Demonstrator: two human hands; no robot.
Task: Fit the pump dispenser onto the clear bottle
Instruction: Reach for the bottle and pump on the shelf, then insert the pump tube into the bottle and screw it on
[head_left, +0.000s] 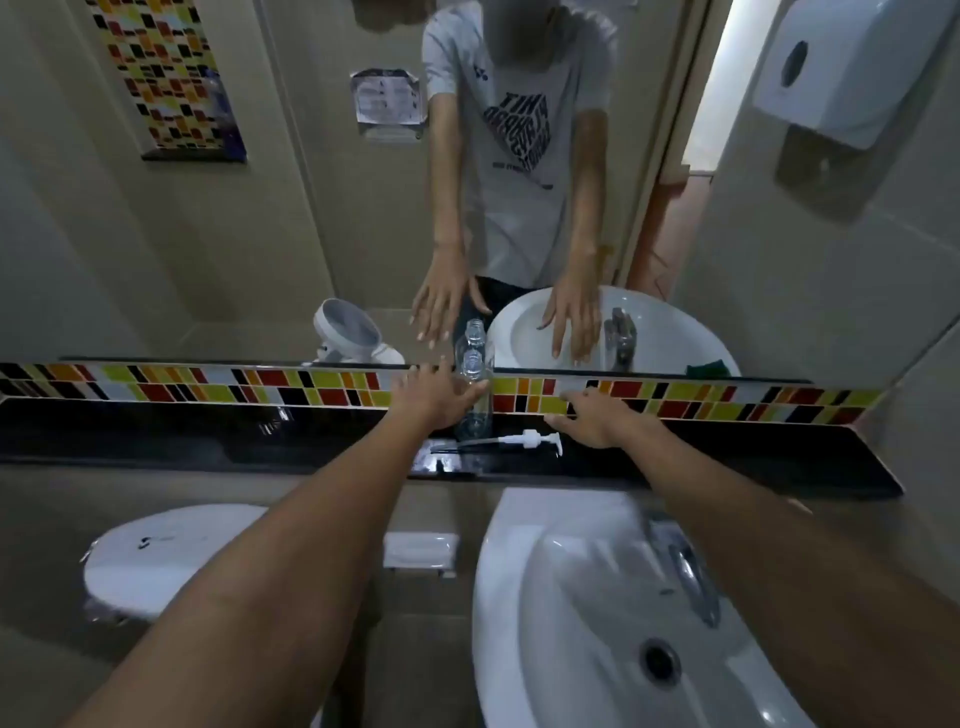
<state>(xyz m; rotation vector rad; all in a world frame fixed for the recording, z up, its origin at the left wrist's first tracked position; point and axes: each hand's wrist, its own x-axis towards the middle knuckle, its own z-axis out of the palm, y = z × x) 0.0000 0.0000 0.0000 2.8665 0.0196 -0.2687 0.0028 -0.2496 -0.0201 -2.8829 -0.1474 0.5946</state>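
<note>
Bottle (474, 410) stands upright at the ledge's (156, 436) back edge, uncapped; pump dispenser (524, 441) lies flat just beside it. Left hand (436, 397) spreads open against the bottle; right hand (597, 421) hovers open, empty. Fitting remains undone.

Both hands reach to the black shelf under the mirror.

We see our left hand (434, 397) spread open against the upright clear bottle (474, 400), fingers at its side, cap off. Our right hand (597, 418) hovers open, just right of the pump dispenser (519, 441), which lies flat between the hands. The white sink (519, 623) sits below our right forearm.
</note>
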